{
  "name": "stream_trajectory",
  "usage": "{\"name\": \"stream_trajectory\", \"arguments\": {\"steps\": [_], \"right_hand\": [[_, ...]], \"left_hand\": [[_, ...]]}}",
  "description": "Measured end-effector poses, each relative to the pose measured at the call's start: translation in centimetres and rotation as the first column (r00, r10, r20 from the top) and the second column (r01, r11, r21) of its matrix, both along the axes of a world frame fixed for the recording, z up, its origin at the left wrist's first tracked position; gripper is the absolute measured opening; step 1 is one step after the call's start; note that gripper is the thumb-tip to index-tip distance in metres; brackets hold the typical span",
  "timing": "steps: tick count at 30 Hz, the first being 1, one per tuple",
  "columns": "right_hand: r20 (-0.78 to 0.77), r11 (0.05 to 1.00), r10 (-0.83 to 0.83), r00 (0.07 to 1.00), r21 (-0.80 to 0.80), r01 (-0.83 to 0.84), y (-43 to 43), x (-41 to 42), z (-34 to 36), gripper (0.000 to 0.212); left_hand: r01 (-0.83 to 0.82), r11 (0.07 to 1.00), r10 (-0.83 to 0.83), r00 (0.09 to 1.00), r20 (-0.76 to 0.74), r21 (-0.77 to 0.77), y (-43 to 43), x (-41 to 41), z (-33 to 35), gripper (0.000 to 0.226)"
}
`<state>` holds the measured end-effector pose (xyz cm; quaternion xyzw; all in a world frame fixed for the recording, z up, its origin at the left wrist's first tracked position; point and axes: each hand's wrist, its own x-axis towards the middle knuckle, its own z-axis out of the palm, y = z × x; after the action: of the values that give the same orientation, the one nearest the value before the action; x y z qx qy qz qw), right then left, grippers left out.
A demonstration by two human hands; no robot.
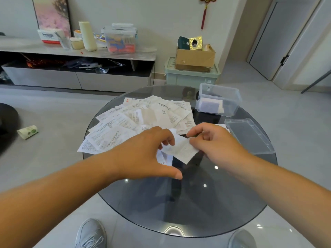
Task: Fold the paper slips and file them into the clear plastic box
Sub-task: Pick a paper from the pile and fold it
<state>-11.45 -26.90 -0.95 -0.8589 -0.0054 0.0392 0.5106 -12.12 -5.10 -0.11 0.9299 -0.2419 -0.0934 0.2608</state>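
Left hand (152, 151) and right hand (213, 140) pinched one paper slip (180, 149) mid-fold over the table (197, 203); the clear plastic box (231, 109) at one o'clock held few, the unfolded pile (136, 119) at eleven remained.

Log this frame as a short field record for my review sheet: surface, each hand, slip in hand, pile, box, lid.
surface: round glass table
left hand: fingers curled on the left edge of the held slip
right hand: pinches the same slip at its right edge
loose slips: overlapping pile spread on the table's far half
clear plastic box: open, far right on the table, a few folded slips inside
lid: off, lying on the table beside the box, nearer the person
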Motion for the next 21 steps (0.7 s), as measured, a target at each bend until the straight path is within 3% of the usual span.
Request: {"name": "stream_trajectory", "arguments": {"steps": [4, 9, 15, 19, 21], "right_hand": [[-0.03, 0.991, -0.132, 0.991, 0.007, 0.132, -2.8, -1.7, -1.1, 0.012], [-0.077, 0.984, -0.17, 0.982, -0.063, 0.165, -6.0, -4.0, -2.7, 0.015], [-0.159, 0.973, -0.034, 0.987, -0.232, -0.004, -6.9, -4.8, -2.8, 0.038], [0.023, 0.932, 0.081, 0.996, -0.356, -0.068, -7.1, -4.2, -2.4, 0.042], [0.07, 0.936, 0.164, 0.984, -0.326, -0.133, -7.3, -3.7, -2.3, 0.04]], "left_hand": [[0.061, 0.998, -0.06, 0.996, 0.059, -0.012, -3.3, -0.5, -1.0, 0.072], [0.161, 0.976, -0.178, 0.978, 0.111, 0.145, -6.5, -0.2, -2.4, 0.081], [0.2, 0.95, -0.228, 0.969, 0.095, 0.238, -7.5, -0.3, -3.1, 0.092], [0.219, 0.938, -0.26, 0.957, 0.13, 0.269, -7.6, -0.3, -3.3, 0.079], [0.219, 0.939, -0.264, 0.953, 0.148, 0.267, -7.5, -0.3, -3.4, 0.067]]}}
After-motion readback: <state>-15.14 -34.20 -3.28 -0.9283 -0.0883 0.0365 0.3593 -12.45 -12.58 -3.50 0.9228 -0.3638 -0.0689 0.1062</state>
